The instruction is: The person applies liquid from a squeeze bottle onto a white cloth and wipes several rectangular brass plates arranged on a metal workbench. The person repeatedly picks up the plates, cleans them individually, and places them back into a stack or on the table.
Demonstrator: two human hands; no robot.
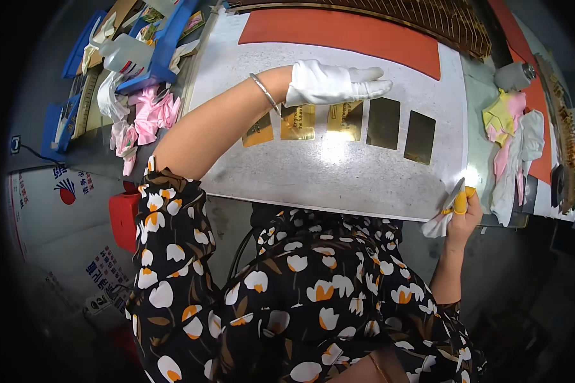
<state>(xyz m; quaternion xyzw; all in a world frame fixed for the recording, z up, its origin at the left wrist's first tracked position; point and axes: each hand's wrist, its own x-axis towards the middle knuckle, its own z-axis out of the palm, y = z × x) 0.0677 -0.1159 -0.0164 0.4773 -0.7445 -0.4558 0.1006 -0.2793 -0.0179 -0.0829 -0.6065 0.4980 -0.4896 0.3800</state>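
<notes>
My left hand [333,83], in a white glove, lies flat with fingers stretched out over a row of gold rectangular plates [345,121] on a grey metal sheet [326,172]. Two darker plates [383,122] continue the row to the right of the glove. My right hand [464,214] is at the sheet's near right edge, closed around a yellow-handled blade tool [459,199] and a white tissue [437,226].
An orange mat [345,35] lies beyond the sheet. Pink and white rags [148,112] and blue trays [163,45] sit at the left. More crumpled cloths [511,137] and a grey cylinder [514,75] are at the right. A red box [122,220] stands below the table.
</notes>
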